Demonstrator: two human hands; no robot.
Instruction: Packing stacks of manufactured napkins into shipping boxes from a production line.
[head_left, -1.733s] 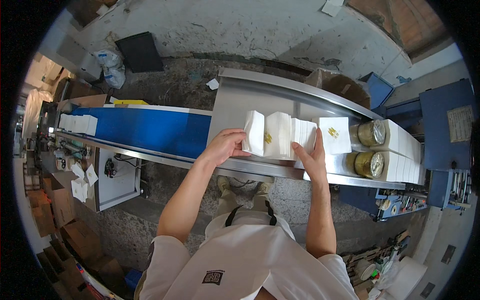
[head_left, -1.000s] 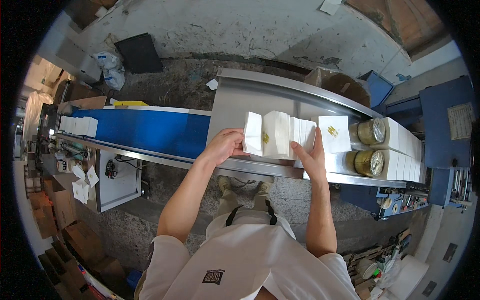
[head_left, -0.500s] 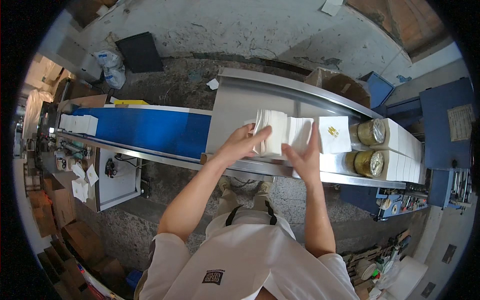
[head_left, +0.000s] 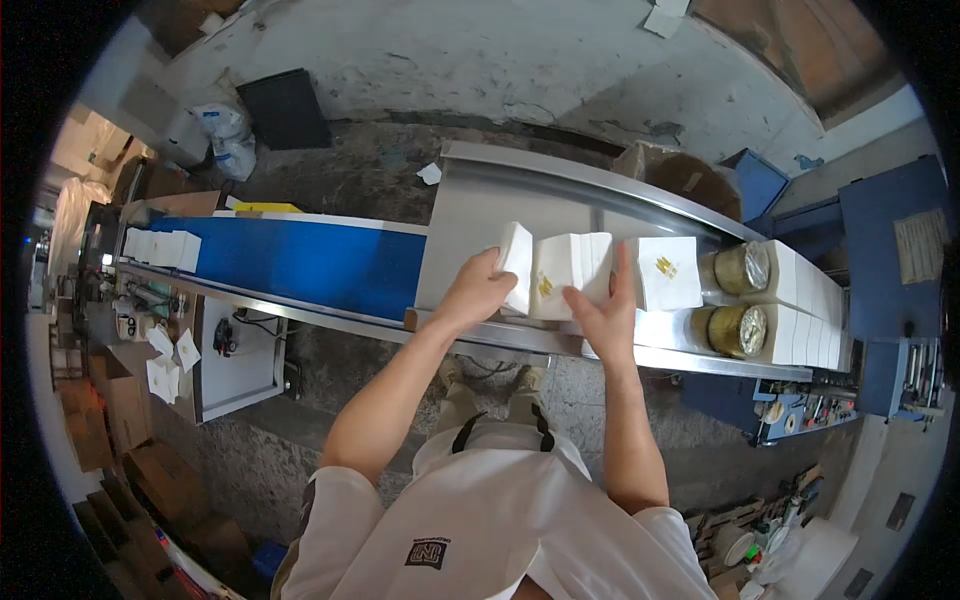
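My left hand (head_left: pixel 478 287) is closed on a stack of white paper napkins (head_left: pixel 516 262), its thumb on the near face. Beside it, a second napkin stack (head_left: pixel 556 278) shows a gold print on its face. My right hand (head_left: pixel 605 322) grips that second stack, thumb at its lower front and fingers along its right side. Both stacks stand tilted over a steel tray table (head_left: pixel 478 205), with a gap between them. Just right of my right hand lies another napkin stack (head_left: pixel 668 272) with the same gold print on top.
A blue conveyor belt (head_left: pixel 310 250) runs left, with white napkin stacks (head_left: pixel 165 248) at its far end. Two gold foil rolls (head_left: pixel 738 330) sit on the right of the table, before rows of white stacks (head_left: pixel 800 305). Behind the table stands a cardboard box (head_left: pixel 690 180).
The napkins held between my hands have parted into two stacks. My left hand's stack has turned more upright, and the gold-printed face of the right-hand stack has come into sight.
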